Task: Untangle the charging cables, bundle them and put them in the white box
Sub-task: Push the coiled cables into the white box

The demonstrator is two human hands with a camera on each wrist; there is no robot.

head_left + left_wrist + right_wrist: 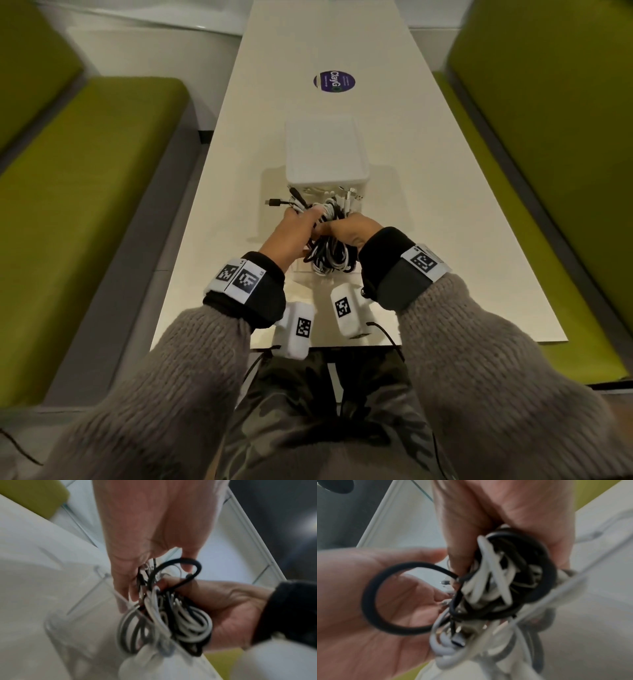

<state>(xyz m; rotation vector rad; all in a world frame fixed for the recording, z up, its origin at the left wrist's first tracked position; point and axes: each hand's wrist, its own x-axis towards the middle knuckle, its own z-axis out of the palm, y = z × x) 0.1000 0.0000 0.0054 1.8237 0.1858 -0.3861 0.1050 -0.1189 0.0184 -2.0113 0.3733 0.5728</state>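
A green bench seat (92, 192) is running along the left side of the long white table (239, 113). The left hand (294, 236) is reaching into the coiled black and white charging cables (329, 253), fingers curling round strands and a black elastic band (388, 599). The bundle is hanging just near of the white box (327, 154), over a clear tray whose edges are blurred. The right hand (352, 231) is gripping the coil, fingers wrapping round it.
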